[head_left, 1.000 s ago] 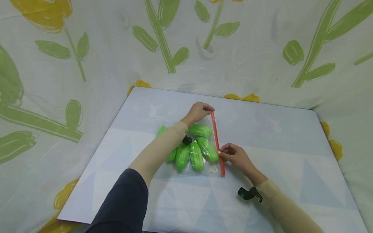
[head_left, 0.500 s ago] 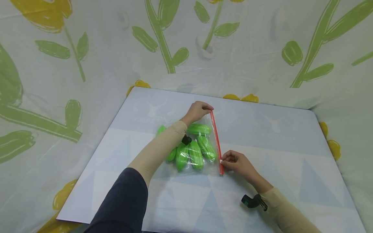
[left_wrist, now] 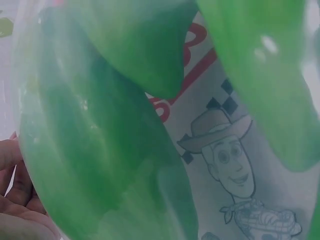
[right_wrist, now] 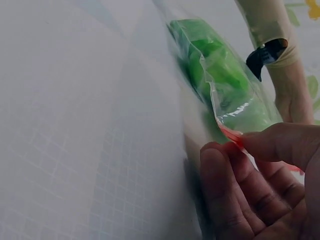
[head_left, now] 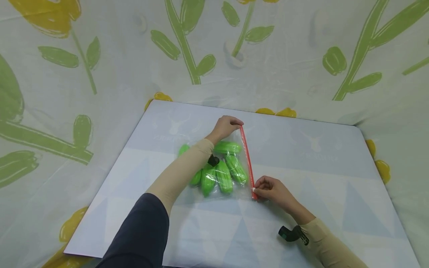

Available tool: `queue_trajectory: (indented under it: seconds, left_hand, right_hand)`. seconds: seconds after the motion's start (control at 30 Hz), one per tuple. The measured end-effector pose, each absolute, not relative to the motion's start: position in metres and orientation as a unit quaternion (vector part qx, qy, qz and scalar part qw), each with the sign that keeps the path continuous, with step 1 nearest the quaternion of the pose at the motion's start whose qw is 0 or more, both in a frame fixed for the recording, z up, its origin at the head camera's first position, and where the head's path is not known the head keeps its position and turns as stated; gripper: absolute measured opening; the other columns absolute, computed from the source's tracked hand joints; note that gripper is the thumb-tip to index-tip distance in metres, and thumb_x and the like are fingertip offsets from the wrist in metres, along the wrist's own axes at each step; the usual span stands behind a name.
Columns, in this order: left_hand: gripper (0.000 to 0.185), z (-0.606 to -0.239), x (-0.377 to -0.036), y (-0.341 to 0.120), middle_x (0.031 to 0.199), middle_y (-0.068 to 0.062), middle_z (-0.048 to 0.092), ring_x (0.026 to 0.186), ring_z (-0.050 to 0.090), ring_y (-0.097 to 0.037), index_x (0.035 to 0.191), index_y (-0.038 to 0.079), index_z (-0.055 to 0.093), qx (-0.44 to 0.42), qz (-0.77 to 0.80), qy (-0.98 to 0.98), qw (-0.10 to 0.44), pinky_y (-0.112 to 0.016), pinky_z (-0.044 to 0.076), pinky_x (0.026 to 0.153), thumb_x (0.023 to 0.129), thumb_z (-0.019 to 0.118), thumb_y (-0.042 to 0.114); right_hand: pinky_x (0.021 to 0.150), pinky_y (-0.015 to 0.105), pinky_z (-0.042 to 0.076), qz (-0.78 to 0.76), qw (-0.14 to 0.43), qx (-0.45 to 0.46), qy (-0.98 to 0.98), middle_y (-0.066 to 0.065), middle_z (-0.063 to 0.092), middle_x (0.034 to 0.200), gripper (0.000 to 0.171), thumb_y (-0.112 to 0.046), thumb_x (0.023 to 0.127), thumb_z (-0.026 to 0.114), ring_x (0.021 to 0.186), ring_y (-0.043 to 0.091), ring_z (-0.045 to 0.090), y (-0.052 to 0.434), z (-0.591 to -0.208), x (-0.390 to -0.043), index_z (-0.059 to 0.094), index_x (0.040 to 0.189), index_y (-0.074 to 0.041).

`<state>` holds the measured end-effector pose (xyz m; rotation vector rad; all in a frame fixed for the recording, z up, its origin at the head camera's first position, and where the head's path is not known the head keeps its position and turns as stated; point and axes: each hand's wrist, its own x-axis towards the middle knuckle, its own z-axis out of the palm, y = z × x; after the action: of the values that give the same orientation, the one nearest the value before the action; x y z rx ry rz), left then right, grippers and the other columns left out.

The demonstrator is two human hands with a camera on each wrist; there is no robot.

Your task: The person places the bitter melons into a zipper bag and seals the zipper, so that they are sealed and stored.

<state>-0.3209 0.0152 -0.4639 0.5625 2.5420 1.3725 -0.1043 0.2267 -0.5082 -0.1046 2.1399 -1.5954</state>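
Observation:
A clear zip bag with a red zip strip lies on the pale mat, holding several green toy vegetables. My left hand grips the far end of the red strip. My right hand pinches the near end of the strip, seen close in the right wrist view as the red strip between thumb and fingers. The left wrist view is filled by the green vegetables pressed against a printed cartoon cowboy on the bag.
The mat sits on a cloth with green and yellow flowers that rises behind and at both sides. A black camera mount sits on my right wrist, another on my left.
My right hand has slid along the red strip from its middle toward me to the near end. The left hand has stayed at the far end.

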Motion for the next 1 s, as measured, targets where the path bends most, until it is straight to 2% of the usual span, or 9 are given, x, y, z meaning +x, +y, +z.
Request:
queue_trajectory:
  seconds: [0.17, 0.4, 0.6, 0.8, 1.0]
  left_hand:
    - [0.021, -0.462, -0.32, 0.014, 0.105, 0.003, 0.067, 0.1, 0.059, -0.012, 0.109, 0.013, 0.07, 0.188, 0.456, 0.865, 0.089, -0.024, 0.048, 0.083, 0.091, 0.06, 0.02]
    - [0.022, -0.461, -0.319, 0.012, 0.104, 0.003, 0.067, 0.099, 0.059, -0.012, 0.109, 0.012, 0.07, 0.187, 0.46, 0.864, 0.086, -0.024, 0.048, 0.083, 0.091, 0.061, 0.02]
    - [0.021, -0.464, -0.316, 0.014, 0.105, 0.002, 0.067, 0.099, 0.059, -0.012, 0.11, 0.013, 0.069, 0.193, 0.462, 0.861, 0.091, -0.024, 0.048, 0.081, 0.092, 0.06, 0.019]
    - [0.022, -0.466, -0.317, 0.015, 0.106, 0.002, 0.067, 0.099, 0.059, -0.012, 0.111, 0.014, 0.068, 0.204, 0.452, 0.863, 0.096, -0.024, 0.048, 0.082, 0.092, 0.059, 0.019]
    - [0.026, -0.467, -0.316, 0.013, 0.11, 0.0, 0.065, 0.104, 0.058, -0.013, 0.115, 0.012, 0.065, 0.213, 0.457, 0.857, 0.105, -0.026, 0.047, 0.087, 0.092, 0.059, 0.021]
  right_hand:
    - [0.066, 0.037, 0.056, -0.57, 0.239, -0.044, 0.785, 0.015, 0.065, 0.085, 0.027, -0.017, 0.085, 0.068, 0.075, 0.026, 0.064, 0.226, -0.509, -0.11, 0.054, 0.1, -0.001]
    - [0.07, 0.037, 0.056, -0.583, 0.233, -0.006, 0.778, 0.013, 0.068, 0.094, 0.04, -0.028, 0.087, 0.066, 0.079, 0.026, 0.066, 0.223, -0.51, -0.129, 0.048, 0.112, -0.003]
    - [0.072, 0.039, 0.056, -0.592, 0.215, -0.001, 0.777, 0.017, 0.066, 0.105, 0.041, -0.024, 0.09, 0.062, 0.081, 0.027, 0.066, 0.213, -0.495, -0.144, 0.048, 0.123, -0.005]
    - [0.069, 0.042, 0.056, -0.587, 0.17, -0.026, 0.791, 0.018, 0.064, 0.108, 0.049, -0.021, 0.09, 0.063, 0.078, 0.027, 0.065, 0.212, -0.503, -0.158, 0.044, 0.134, -0.015]
    - [0.065, 0.035, 0.056, -0.564, 0.155, -0.022, 0.811, 0.012, 0.066, 0.103, 0.053, -0.028, 0.087, 0.066, 0.074, 0.024, 0.064, 0.211, -0.512, -0.164, 0.044, 0.135, -0.025]
